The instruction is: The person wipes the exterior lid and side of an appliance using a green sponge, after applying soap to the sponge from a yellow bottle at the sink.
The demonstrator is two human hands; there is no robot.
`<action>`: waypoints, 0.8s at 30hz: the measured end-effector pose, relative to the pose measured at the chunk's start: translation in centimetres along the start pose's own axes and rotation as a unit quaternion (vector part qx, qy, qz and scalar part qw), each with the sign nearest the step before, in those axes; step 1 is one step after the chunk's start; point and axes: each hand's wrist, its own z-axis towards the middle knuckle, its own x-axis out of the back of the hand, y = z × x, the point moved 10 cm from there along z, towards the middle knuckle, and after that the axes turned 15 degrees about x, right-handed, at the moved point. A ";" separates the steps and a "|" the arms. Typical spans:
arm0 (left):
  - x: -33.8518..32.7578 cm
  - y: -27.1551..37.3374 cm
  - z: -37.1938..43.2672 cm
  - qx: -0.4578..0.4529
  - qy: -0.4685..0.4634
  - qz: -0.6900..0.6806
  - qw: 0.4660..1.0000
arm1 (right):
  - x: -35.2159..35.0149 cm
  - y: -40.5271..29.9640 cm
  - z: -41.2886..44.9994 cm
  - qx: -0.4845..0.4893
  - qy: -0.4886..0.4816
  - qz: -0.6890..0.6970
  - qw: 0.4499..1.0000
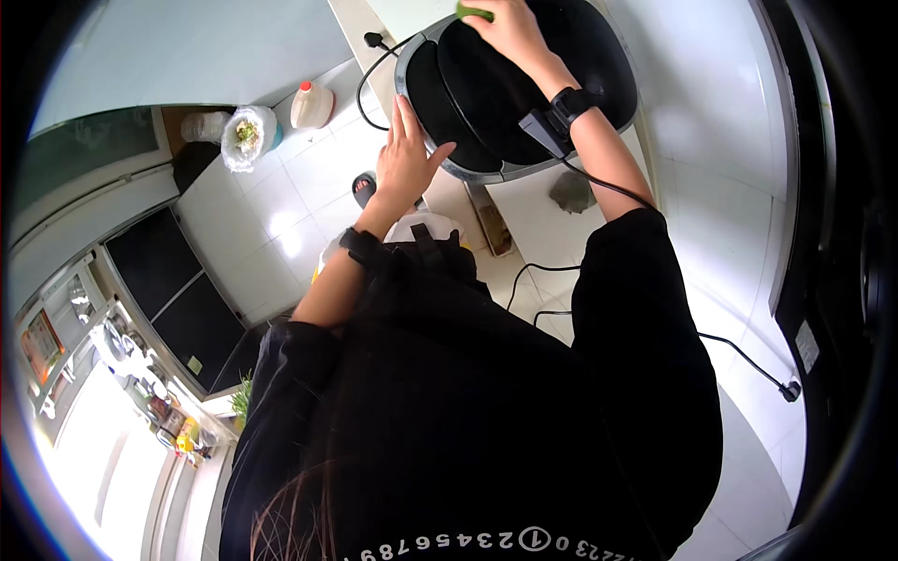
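A black electric kitchen appliance (pixel 484 105) with a glossy curved top and a grey rim stands on the light counter before me. My right hand (pixel 511 31) reaches over its far part and holds a green cloth or sponge (pixel 475 12) against it, partly cut off by the top of the picture. My left hand (pixel 407 158) lies flat along the near left rim, thumb over the top, with nothing in it. Both wrists wear black straps; the right one carries a black device (pixel 546 133) with a cable.
A power cord with a black plug (pixel 374 40) lies left of the appliance. A dark grey rag (pixel 572 191) sits on the counter. On the tiled floor are a red-capped jug (pixel 311 105) and a lined waste bin (pixel 247 137). Another plug (pixel 791 390) hangs at the right wall.
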 end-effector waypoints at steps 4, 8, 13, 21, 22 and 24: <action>-0.4 -0.3 0.4 0.000 -0.009 0.002 1.000 | -2.2 -4.0 0.3 0.073 -0.055 0.080 0.993; -0.4 -0.5 0.2 -0.008 0.010 0.010 1.000 | -3.0 -5.2 -2.5 0.130 -0.089 0.085 0.984; -0.4 -0.3 0.2 -0.017 0.017 -0.009 1.000 | -1.6 -8.7 -7.0 0.161 -0.157 0.097 0.970; -0.6 -0.4 0.3 -0.004 0.003 -0.014 1.000 | -1.1 -9.3 -7.6 0.170 -0.131 0.064 0.975; -0.4 0.0 0.4 -0.017 0.008 -0.019 1.000 | -1.7 -7.8 -6.4 0.171 -0.110 0.057 0.977; -0.1 0.0 0.5 -0.022 0.016 -0.025 0.999 | -2.5 -6.6 -4.2 0.151 -0.101 0.045 0.982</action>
